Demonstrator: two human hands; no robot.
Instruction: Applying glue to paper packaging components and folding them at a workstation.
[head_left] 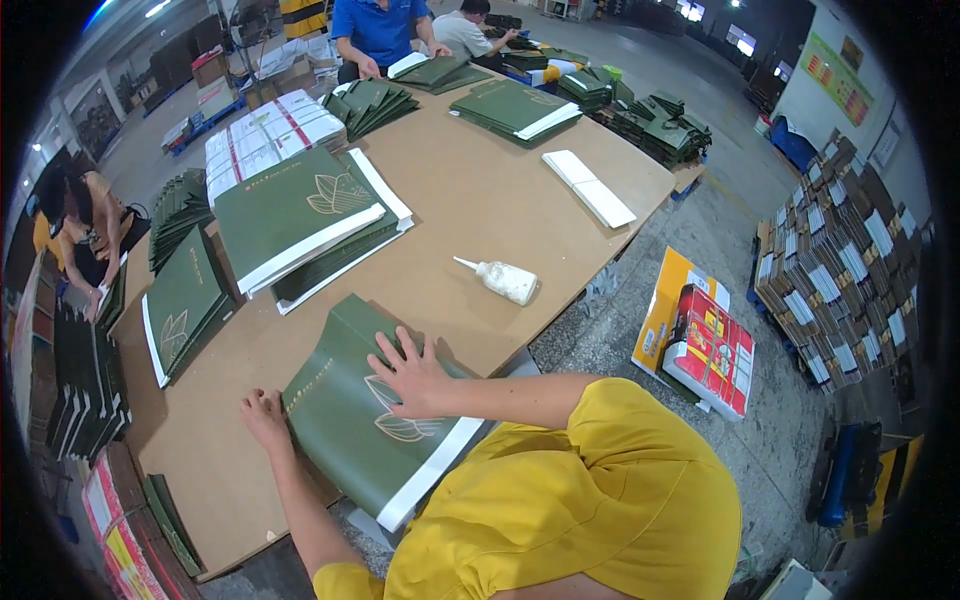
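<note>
A green paper bag (345, 415) with a gold leaf print and a white strip along its near edge lies at the table's front, slightly bowed and reaching over the table edge toward me. My right hand (412, 380) presses flat on it beside the leaf print, fingers spread. At its left edge my left hand (266, 420) is closed, with bent fingertips against the border; the fingers' undersides are hidden. Beyond the right hand, a white squeeze bottle (508, 282) with a thin nozzle lies on its side.
Stacked green bags (290, 210) cover the table's left, with another pile (515, 108) at its far end. White strips (588, 188) lie near the right edge of the brown table (470, 210). Co-workers stand opposite and at left. A loaded pallet (835, 265) stands right.
</note>
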